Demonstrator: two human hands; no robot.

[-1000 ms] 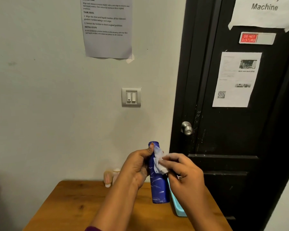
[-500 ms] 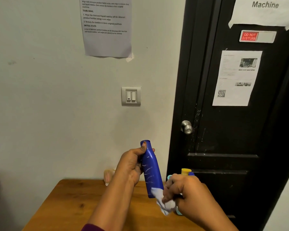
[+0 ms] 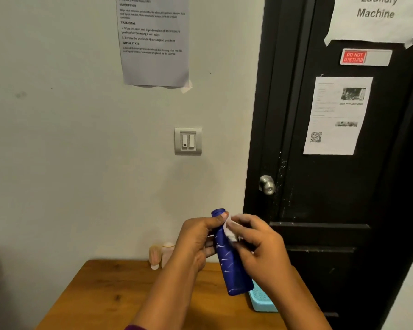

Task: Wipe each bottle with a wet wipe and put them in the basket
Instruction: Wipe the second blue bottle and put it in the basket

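- Fingers and thumb of the left hand were curled round the upper part of the blue bottle. The thumb tip lay close under its top rim, probably to hold the bottle steady against the rubbing.
- The right hand pinched a crumpled white wet wipe in bent fingers and pressed it to the bottle's upper side, just beside the left thumb.
- The bottle was held in the air above the desk, near its right edge. It was tilted, with the top leaning left and the lower end hanging free in front of the basket.
- The light blue basket sat at the desk's right edge, partly hidden by the bottle and the right wrist. What it held could not be seen.
- Two pale bottles, blurred, stood at the desk's rear edge against the wall, well apart from the basket and apparently not yet wiped.
- Wiping seemed to be the step in hand. The short drop to the basket below suggested the bottle was held there so it could be put in easily.
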